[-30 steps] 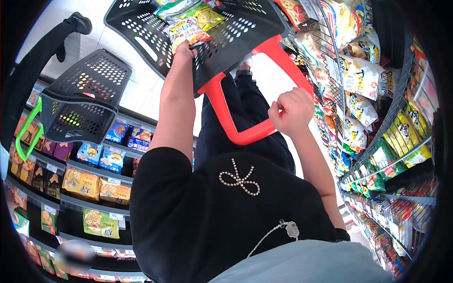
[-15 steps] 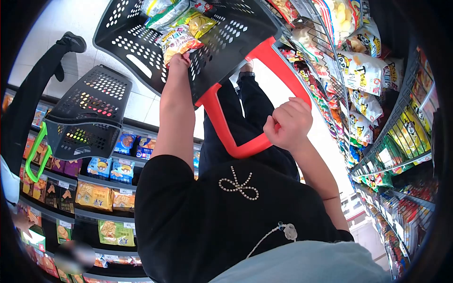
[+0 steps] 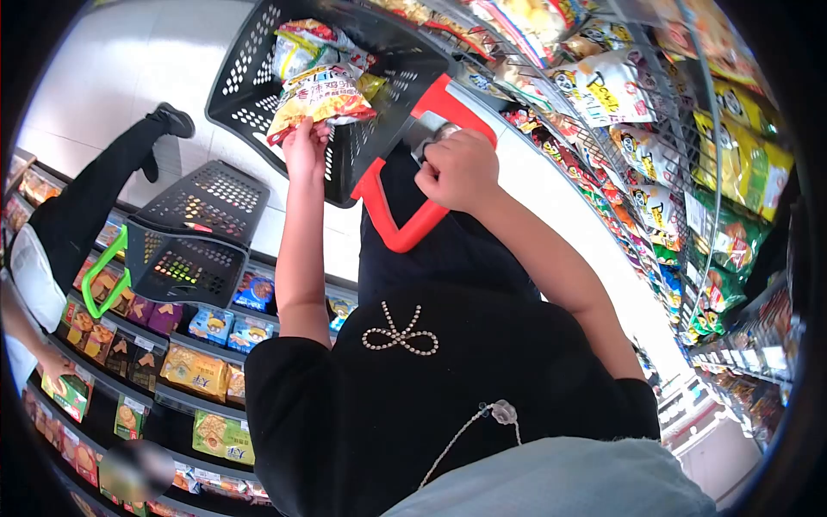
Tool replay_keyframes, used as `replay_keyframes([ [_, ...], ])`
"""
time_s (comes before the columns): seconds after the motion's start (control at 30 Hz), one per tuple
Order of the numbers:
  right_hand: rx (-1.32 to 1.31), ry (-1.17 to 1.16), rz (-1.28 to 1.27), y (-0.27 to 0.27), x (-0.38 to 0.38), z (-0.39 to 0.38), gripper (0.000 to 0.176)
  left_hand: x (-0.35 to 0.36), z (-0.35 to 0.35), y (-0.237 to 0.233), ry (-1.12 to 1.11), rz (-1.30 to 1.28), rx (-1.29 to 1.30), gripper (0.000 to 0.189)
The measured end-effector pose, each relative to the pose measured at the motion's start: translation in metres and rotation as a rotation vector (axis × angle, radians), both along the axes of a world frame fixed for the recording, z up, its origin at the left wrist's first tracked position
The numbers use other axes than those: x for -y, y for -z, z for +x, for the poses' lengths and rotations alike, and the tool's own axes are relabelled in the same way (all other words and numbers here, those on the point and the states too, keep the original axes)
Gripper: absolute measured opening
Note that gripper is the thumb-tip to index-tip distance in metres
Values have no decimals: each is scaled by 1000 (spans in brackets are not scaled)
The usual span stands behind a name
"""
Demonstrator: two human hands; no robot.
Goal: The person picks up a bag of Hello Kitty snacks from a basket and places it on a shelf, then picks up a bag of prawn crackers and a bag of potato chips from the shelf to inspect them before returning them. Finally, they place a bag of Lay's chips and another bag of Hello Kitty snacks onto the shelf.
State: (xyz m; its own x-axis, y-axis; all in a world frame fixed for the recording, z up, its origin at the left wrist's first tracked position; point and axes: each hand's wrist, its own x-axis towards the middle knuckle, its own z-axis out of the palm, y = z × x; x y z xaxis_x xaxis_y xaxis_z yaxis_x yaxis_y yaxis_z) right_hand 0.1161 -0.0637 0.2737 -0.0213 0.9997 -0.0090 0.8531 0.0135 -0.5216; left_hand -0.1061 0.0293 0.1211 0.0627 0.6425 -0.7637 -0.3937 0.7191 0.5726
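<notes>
My left hand (image 3: 306,148) pinches the lower edge of a snack bag (image 3: 323,96), orange and white with printed lettering, held over the mouth of a black shopping basket (image 3: 250,99). Behind it in the basket lie more packets, among them a silver and green snack bag (image 3: 301,53) and a yellow packet (image 3: 371,84), partly covered. My right hand (image 3: 463,170) is closed round the red handle (image 3: 398,233) of this basket, which hangs tilted in front of my legs.
Shelves of biscuit packs (image 3: 222,437) stand at left, wire racks of crisp bags (image 3: 659,155) at right. Another black basket with a green handle (image 3: 108,271) is at left. Beside it, another person's hand (image 3: 59,369) touches a green box (image 3: 69,395).
The snack bag is lifted up and shows more of its front. My right hand and the red handle have shifted up and left in view. The other person's hand has reached a green box.
</notes>
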Motion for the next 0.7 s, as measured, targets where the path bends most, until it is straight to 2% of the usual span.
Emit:
replay_keyframes([
  [0.1,-30,-5,126,3,-1,0,13,-7,13,-89,-27,359,125,14],
  [0.13,-54,-71,34,-3,-2,4,13,-9,20,-121,-41,419,143,15],
  [0.17,-137,-66,115,-3,-2,6,11,-8,30,-154,-54,476,162,16],
  [0.23,-303,-60,276,-1,2,8,8,3,44,-203,-64,563,204,27],
  [0.27,-381,-113,150,-7,7,17,5,11,53,-226,-63,638,252,32],
  [0.3,-470,-8,169,-17,14,23,8,20,59,-245,-61,714,301,37],
  [0.33,-563,97,189,-29,24,26,11,30,60,-257,-15,744,373,45],
  [0.4,-730,231,144,-43,49,42,21,51,67,-279,15,787,285,54],
  [0.47,-1176,232,44,-80,71,64,33,73,75,-298,67,806,318,64],
  [0.5,-1288,146,8,-96,80,78,52,83,75,-300,102,804,373,68],
  [0.6,-1555,83,42,-131,104,95,86,109,72,-287,330,791,409,70],
  [0.63,-1610,66,71,-138,109,96,96,117,77,-295,397,744,366,68],
  [0.67,-1648,27,110,-145,112,100,102,118,73,-275,594,810,307,65],
  [0.7,-1732,53,169,-143,116,101,97,118,79,-270,701,871,299,61],
])
